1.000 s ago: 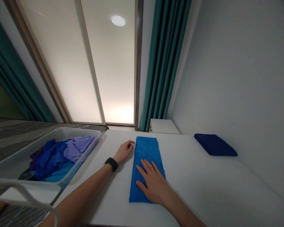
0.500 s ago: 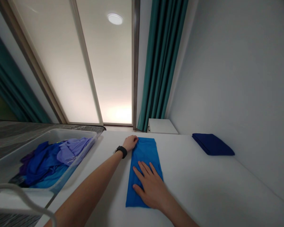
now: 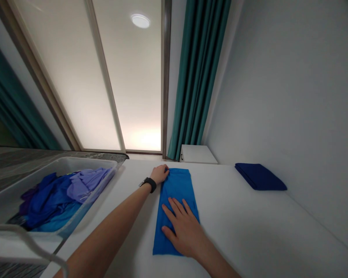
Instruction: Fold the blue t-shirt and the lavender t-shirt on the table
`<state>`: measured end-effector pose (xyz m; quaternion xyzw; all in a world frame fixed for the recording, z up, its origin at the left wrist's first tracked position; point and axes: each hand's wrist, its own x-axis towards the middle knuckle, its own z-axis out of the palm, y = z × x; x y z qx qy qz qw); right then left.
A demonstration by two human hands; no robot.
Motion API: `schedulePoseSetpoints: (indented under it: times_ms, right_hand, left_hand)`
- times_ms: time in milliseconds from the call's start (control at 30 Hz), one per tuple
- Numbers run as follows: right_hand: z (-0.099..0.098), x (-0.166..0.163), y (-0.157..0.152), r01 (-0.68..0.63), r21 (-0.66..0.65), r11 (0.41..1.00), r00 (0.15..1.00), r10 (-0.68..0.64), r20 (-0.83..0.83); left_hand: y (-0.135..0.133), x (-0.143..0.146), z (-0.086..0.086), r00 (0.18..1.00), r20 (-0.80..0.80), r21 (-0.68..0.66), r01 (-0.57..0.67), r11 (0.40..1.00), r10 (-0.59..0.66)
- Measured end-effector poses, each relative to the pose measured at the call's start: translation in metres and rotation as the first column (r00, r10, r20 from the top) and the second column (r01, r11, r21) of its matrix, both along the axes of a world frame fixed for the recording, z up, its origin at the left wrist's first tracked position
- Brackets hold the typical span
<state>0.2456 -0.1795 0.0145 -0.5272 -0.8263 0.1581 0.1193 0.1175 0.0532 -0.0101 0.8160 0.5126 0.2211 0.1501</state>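
A bright blue garment (image 3: 178, 185), folded into a long narrow strip, lies flat on the white table (image 3: 226, 224). My left hand (image 3: 160, 173), with a dark watch (image 3: 148, 184) on the wrist, pinches the strip's far left corner; its fingertips are partly hidden. Flat on the near half of the cloth rests my right hand (image 3: 182, 226), fingers spread and palm down. Toward the back right, a navy folded cloth (image 3: 260, 177) lies apart from both hands, close to the wall.
At the left stands a clear plastic bin (image 3: 72, 161) holding crumpled blue and purple garments (image 3: 52, 199). A pale curved tube (image 3: 29, 240) crosses the lower left. Beyond the table are a white cabinet (image 3: 197, 153), a teal curtain (image 3: 198, 77) and frosted sliding doors (image 3: 136, 85).
Both hands keep their places on the blue garment. The whole view has shifted very slightly; nothing was taken up or let go.
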Motion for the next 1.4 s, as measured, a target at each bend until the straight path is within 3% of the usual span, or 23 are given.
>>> schedulePoseSetpoints:
  times_ms: [567,767,833,900,1033,1233,1400]
  right_hand:
    - [0.002,0.001,0.000,-0.002,-0.006,1.000,1.000,0.002,0.002]
    - [0.002,0.001,-0.001,-0.004,0.002,1.000,1.000,0.004,0.005]
    - [0.002,0.000,-0.001,-0.007,0.003,1.000,1.000,0.007,0.014]
    - [0.001,0.000,-0.001,-0.005,0.009,1.000,1.000,0.005,0.020]
    - [-0.001,-0.001,-0.001,0.000,0.021,1.000,1.000,0.000,0.025]
    - [-0.002,0.001,0.000,-0.018,0.010,1.000,1.000,0.018,0.023]
    - [-0.002,-0.001,-0.001,-0.018,0.014,1.000,1.000,0.018,0.011]
  left_hand:
    - [0.005,-0.001,-0.013,0.994,0.107,0.070,-0.030,0.997,0.023]
    - [-0.008,-0.007,-0.003,0.994,0.100,0.112,-0.058,0.992,0.047]
    - [-0.021,-0.013,0.002,0.996,0.089,0.139,-0.005,0.990,-0.008]
    - [-0.037,-0.019,0.006,0.989,0.038,0.173,0.133,0.976,-0.141]
    - [-0.064,-0.030,0.001,0.912,-0.150,0.175,0.405,0.897,-0.382]
    - [-0.069,-0.038,-0.017,0.905,-0.293,0.105,0.352,0.930,-0.309]
    - [-0.069,-0.040,-0.016,0.929,-0.269,0.106,0.290,0.951,-0.253]
